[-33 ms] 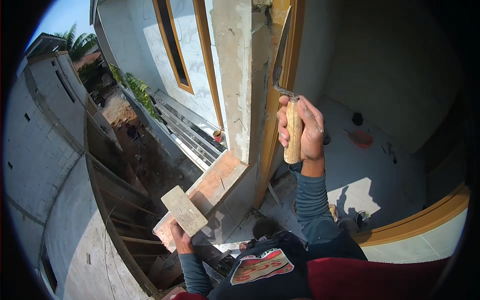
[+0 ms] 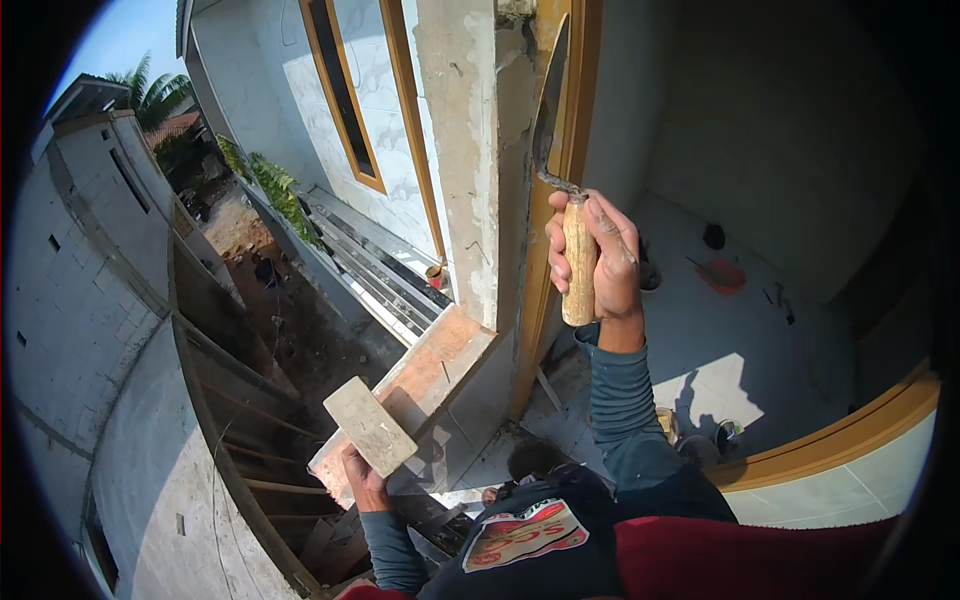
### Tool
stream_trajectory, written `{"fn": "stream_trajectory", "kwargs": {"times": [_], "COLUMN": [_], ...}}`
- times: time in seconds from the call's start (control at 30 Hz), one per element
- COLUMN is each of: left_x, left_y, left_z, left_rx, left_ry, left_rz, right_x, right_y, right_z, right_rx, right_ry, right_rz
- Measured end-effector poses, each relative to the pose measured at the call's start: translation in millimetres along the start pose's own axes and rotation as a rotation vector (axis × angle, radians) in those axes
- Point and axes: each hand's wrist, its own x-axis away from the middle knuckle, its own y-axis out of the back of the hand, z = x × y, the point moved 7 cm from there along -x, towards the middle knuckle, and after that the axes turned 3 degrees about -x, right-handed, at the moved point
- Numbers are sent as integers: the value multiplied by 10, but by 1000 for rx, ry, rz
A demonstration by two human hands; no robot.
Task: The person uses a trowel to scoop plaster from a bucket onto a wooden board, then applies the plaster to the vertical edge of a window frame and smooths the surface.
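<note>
My right hand (image 2: 605,250) is raised beside the door frame, its fingers wrapped round the wooden handle of a trowel (image 2: 580,250). The trowel's narrow, dull metal blade points upward in front of the orange-brown frame. Lower down on the left, my left hand (image 2: 364,478) grips the near edge of a pale grey rectangular slab (image 2: 370,425). That slab hides most of the fingers, and its material is unclear. Beneath it runs a low wall top (image 2: 455,345) with a reddish, rough surface and a nail-like piece standing up from it.
A rough plastered column (image 2: 460,180) rises at the wall's far end. Left of the wall is a drop with wooden bars (image 2: 275,487) and bare soil. On the tiled floor at right lie a reddish basin (image 2: 722,277) and a dark object (image 2: 714,236).
The trowel and my right hand have shifted slightly left, and the blade has turned to show more of its face. The slab in my left hand has hardly moved.
</note>
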Motion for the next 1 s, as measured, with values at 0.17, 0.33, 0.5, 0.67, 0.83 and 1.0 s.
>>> {"fn": "stream_trajectory", "kwargs": {"times": [0.17,0.33,0.5,0.67,0.83,1.0], "left_x": [-89,-49,-82,-74,-93,-75], "left_y": [41,4,86,-12,-39,8], "left_z": [76,62,49,77,106,44], "left_rx": [-28,-22,-32,-55,-52,-54], "left_ry": [41,51,84,84,97,74], "left_rz": [-10,-21,-7,16,23,-11], "right_x": [-185,-255,-42,224,-49,161], "right_y": [-5,-197,-227,-160,84,-150], "right_z": [-156,-226,-367,-261,-264,-430], "right_rx": [201,278,240,98,109,178], "right_ry": [21,38,-29,-104,-69,-99], "right_rz": [-68,-97,16,59,-9,135]}}
